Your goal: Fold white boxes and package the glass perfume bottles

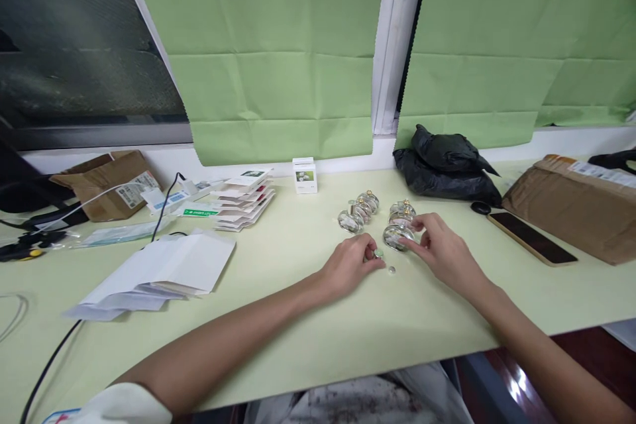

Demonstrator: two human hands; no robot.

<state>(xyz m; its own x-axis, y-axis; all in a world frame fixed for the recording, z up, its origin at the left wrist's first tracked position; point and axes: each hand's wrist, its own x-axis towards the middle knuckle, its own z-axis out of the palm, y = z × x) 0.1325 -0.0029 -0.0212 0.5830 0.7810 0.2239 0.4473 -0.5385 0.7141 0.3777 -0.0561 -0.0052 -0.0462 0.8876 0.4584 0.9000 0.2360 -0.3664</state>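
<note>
Centre frame, my left hand point(348, 265) pinching a small round silvery cap point(378, 253), apparently, my right hand point(440, 250) fingers closed on a clear glass jar point(396, 236), pale green table point(298, 318).

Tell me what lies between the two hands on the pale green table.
In the head view, one small round silver cap lies on the table between left hand and right hand.

On my feed a pale green tabletop point(298, 318) carries white paper sheets point(163, 268) at left, with a fanned stack of flat cartons point(243, 202) behind them and a small white box point(305, 175) upright near the wall. I see a crumpled black plastic bag point(444, 162) at right, a dark phone point(531, 238) lying flat beside it, and brown parcels point(576, 205) at both ends
</note>
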